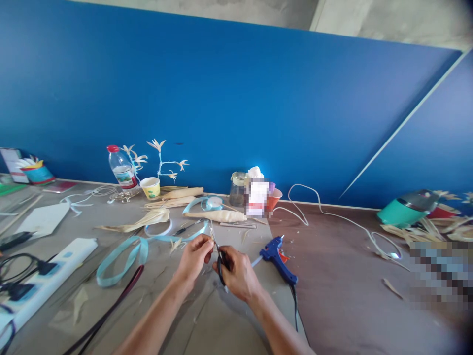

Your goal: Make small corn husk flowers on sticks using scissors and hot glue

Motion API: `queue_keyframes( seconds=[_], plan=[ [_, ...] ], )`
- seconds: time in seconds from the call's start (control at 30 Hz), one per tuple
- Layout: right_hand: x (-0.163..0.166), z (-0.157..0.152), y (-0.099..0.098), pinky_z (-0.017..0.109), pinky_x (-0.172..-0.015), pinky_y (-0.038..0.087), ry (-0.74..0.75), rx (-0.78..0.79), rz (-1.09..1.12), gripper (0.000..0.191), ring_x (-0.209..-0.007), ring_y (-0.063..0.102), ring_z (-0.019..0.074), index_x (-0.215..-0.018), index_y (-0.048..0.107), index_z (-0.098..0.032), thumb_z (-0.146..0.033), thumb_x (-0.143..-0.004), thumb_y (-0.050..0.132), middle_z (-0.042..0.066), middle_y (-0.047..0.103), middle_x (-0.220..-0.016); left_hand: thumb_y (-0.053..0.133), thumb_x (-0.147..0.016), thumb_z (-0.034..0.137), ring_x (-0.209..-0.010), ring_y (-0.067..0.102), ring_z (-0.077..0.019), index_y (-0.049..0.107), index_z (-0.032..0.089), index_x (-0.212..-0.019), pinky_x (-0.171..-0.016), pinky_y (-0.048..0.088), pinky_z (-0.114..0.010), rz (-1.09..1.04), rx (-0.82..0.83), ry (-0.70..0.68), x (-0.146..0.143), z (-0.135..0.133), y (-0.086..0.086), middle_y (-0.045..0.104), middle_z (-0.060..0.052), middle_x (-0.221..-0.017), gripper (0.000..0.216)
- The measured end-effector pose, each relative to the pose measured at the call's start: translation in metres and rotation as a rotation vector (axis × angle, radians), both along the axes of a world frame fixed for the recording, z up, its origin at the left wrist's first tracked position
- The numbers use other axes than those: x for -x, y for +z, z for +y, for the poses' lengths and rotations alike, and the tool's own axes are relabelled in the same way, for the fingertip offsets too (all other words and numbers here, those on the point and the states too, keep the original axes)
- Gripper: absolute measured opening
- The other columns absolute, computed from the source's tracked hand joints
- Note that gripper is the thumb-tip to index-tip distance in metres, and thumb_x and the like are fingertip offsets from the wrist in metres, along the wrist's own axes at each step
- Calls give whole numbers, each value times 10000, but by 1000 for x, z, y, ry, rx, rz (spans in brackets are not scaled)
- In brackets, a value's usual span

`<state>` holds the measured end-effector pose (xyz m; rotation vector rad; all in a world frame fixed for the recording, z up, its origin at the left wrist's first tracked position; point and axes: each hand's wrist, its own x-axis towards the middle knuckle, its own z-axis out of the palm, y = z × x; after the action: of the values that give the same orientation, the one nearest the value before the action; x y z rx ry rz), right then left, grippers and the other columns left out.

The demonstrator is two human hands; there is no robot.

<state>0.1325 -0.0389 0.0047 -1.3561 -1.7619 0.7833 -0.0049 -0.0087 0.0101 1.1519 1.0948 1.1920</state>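
Note:
My right hand [239,272] grips a pair of scissors [220,271] by the black handles, with the blades pointing up and away from me. Beside it my left hand [195,256] is closed in a pinch close to the blades; what its fingertips hold is too small to make out. Just beyond the hands lies a dried corn husk [218,216]. A light blue ribbon [125,266] loops over the table to the left of my left hand. Right of my right hand rests a blue hot glue gun [277,259].
A white power strip [55,281] with black plugs lies at the left. Behind are a plastic bottle [123,170], a paper cup [150,188] beside husk-flower stems, and a glass jar [237,190]. A white cable [336,217] crosses the brown tabletop. A blue partition [236,98] stands behind.

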Motion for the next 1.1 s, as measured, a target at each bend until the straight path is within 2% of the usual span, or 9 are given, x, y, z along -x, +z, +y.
queue_keyframes(
  seconds=[0.6,1.1],
  plan=[
    [2,1,-3,189,-533,369,15,40,99,233,-567,497,107,-937,596,-172,-251,-722,551,-9,586,-654,575,-729,286,-454,353,-54,528,148,-628,-465,270,-190,-45,4,-34,0,4,-6,422,59,-493,177],
    [0,4,-5,188,-530,350,45,42,124,188,-531,419,93,-872,607,-172,-242,-703,563,-34,532,-615,572,-707,255,-464,363,-60,535,157,-613,-469,269,-188,-65,22,-39,3,2,1,435,57,-492,141]
  ],
)
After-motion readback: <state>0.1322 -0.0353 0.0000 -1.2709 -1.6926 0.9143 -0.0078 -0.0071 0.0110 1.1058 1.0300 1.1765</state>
